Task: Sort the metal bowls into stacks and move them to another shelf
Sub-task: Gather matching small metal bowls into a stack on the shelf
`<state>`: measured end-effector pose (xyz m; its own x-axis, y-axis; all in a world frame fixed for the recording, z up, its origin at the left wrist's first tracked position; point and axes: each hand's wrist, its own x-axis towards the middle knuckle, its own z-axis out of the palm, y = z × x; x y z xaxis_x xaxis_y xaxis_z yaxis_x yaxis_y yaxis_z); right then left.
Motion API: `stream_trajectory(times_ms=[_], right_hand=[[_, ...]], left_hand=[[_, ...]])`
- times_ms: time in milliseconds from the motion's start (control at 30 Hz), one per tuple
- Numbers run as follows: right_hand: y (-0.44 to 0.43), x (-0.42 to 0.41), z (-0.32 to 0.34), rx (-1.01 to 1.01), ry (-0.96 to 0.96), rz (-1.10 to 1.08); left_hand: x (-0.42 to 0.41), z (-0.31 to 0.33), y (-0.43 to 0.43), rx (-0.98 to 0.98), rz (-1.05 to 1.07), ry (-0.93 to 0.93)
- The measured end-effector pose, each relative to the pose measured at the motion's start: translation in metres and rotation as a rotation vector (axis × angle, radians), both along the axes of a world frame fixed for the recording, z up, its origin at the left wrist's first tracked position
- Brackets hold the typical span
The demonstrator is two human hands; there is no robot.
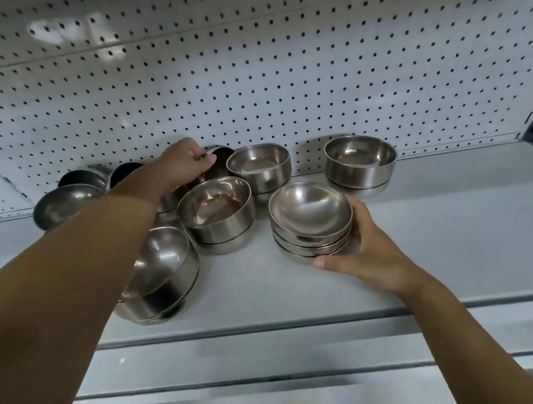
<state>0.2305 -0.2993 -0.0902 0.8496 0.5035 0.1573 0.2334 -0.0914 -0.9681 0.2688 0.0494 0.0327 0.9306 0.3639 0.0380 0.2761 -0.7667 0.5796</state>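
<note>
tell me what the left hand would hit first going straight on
The left hand seems to pinch the rim of the dark bowl; straight on, the pegboard wall behind it comes next, though depth is unclear.

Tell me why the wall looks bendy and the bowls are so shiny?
Head view: the wide lens curves the holed wall and the shelf; same view, reflected light leaves white glare patches on the wall's upper left and gleams inside the stack of shallow bowls; the far-left bowls look darker.
</note>
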Motion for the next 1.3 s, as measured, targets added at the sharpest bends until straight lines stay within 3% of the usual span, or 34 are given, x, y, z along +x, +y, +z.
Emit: stream_trajectory(times_ms=[233, 400, 700, 833, 1067, 1300], right_hand=[[0.003, -0.004, 0.001, -0.016, -0.027, -0.03], [0.002, -0.006, 0.003, -0.037, -0.034, -0.044], [0.001, -0.005, 0.003, -0.051, -0.048, -0.044], [0.001, -0.007, 0.004, -0.048, -0.042, -0.049], [0.0, -0.009, 0.006, -0.063, -0.044, -0.066], [0.0, -0.011, 0.007, -0.055, -0.061, -0.072]], left_hand=[[-0.002, -0.001, 0.0, -0.198, 0.027, -0.061], [-0.009, 0.004, 0.002, -0.199, 0.072, -0.143], [-0.037, 0.025, -0.027, -0.183, -0.078, -0.445], [-0.056, 0.038, -0.048, -0.297, -0.11, -0.539], [-0.079, 0.043, -0.09, -0.832, -0.134, -0.251], [-0.078, 0.024, -0.11, -0.793, -0.096, -0.114]])
